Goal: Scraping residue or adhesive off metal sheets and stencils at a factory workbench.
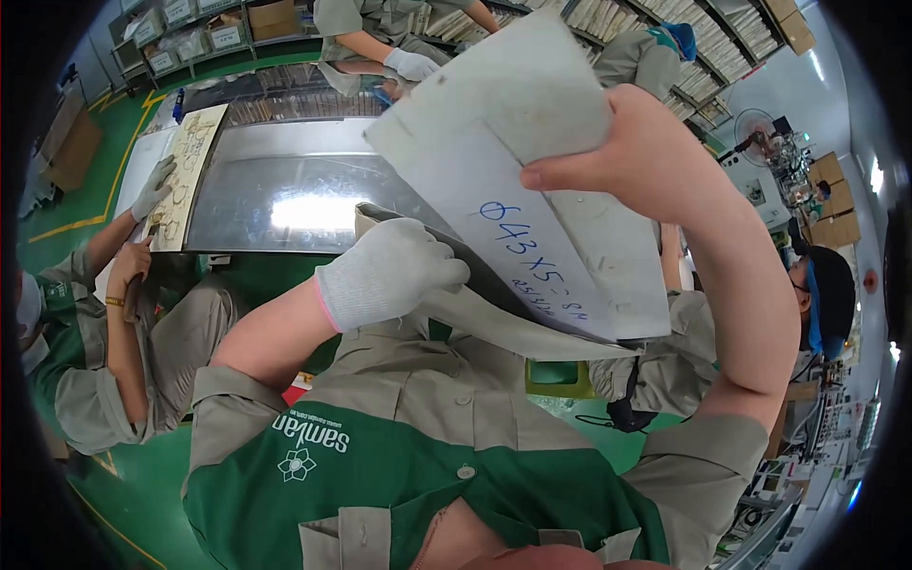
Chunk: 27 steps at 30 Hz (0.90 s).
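At the far left a co-worker in a grey uniform sits beside the bench [285, 142], a long shiny metal surface. That person's gloved hand [155, 187] rests on a pale cut-out sheet [190, 171] patterned with ring shapes, lying along the bench's left edge.

Nearer the middle, the person's left hand [389, 271], in a white knit glove with a pink cuff, is curled around the lower left edge of a dark grey folder-like cover [494, 318]. The fingers are closed over that edge, so this hand has hold of it from below.

Just right of that, a stack of large white sheets [532, 190] is lifted up in front of the chest, tilted, with blue handwriting on the nearest one. The sheets sit on or within the grey cover, well above the bench and not touching it.

Further right, the bare right hand [617, 152] grips the upper part of the sheets. Its fingers are pressed shut across the top sheet, with one finger stretched flat along the paper.

As a judgement, the sheets are already picked up and held in both hands, apparently being looked over or sorted; none has been set down on the bench.

At the far right another person with a dark cap [826, 285] sits bent over, and shelves with boxes [218, 33] run along the far wall.
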{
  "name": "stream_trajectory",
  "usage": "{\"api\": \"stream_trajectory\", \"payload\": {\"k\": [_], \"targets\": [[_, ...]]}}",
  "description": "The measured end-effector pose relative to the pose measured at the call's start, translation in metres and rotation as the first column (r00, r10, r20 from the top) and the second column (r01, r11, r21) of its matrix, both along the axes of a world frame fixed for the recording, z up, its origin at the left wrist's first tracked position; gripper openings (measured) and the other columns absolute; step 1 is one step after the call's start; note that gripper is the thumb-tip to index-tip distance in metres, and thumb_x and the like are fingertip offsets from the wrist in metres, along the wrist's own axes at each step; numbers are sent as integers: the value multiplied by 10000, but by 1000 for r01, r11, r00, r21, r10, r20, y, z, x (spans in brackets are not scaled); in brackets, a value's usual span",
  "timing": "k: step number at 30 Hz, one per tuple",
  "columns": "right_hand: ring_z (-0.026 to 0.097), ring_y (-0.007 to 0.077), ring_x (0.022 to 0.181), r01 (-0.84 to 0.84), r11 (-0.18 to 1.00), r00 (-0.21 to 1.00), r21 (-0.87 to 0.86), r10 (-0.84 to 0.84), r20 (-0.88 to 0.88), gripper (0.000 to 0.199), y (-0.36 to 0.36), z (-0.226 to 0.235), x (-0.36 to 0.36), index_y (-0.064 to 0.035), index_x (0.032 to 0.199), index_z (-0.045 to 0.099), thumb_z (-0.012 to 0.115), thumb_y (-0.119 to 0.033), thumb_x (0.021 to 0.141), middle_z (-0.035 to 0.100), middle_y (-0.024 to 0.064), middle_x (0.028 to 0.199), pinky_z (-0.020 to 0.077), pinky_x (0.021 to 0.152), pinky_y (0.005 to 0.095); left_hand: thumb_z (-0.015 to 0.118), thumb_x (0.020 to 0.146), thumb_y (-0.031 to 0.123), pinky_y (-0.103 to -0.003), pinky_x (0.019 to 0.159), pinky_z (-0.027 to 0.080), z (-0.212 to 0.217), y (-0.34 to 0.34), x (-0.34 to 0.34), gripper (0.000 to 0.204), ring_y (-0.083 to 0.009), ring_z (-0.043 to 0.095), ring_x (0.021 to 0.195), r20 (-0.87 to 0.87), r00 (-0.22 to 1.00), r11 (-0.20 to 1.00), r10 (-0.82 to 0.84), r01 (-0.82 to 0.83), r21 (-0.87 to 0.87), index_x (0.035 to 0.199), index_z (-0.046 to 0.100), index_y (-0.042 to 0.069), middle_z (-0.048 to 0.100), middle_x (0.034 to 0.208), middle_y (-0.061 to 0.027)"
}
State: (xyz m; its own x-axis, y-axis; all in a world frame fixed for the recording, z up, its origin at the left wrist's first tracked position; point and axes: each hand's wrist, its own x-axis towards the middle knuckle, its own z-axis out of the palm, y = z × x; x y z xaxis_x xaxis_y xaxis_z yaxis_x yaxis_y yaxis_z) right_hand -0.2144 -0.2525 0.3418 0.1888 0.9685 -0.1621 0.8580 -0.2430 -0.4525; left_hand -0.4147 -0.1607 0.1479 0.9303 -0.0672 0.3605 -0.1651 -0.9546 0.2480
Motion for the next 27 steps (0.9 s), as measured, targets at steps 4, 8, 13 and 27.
{"api": "stream_trajectory", "payload": {"k": [4,8,13,27], "targets": [[690,352,817,-41,981,979,-187,77,190,588,18,-46,-3,65,1011,696,852,-406,695,698,222,833,543,772,403,595,790,145,-388,715,516,-11,-2,3,130,-265,661,756,66,997,999,28,-30,24,893,674,150,643,755,-40],[682,369,803,-65,978,979,-200,102,179,538,22,-63,-18,53,1040,696,838,-356,719,696,239,848,545,761,414,608,784,141,-382,763,503,-37,-7,7,136,-258,654,801,140,984,993,108,-101,-58,896,682,162,652,789,-21],[683,295,748,-17,947,976,-320,85,202,481,27,-49,-19,9,1048,724,857,-309,713,707,179,828,539,737,379,627,753,169,-334,806,424,-39,-16,0,112,-175,562,798,230,954,981,194,-195,-17,847,673,208,626,785,43],[668,399,951,-201,934,939,-295,270,214,526,35,-90,-30,45,1099,662,812,-318,750,687,247,1004,527,857,442,632,766,218,-365,822,410,-62,-21,-5,115,-179,541,846,395,806,887,442,-458,-58,842,707,260,568,859,51]]}}
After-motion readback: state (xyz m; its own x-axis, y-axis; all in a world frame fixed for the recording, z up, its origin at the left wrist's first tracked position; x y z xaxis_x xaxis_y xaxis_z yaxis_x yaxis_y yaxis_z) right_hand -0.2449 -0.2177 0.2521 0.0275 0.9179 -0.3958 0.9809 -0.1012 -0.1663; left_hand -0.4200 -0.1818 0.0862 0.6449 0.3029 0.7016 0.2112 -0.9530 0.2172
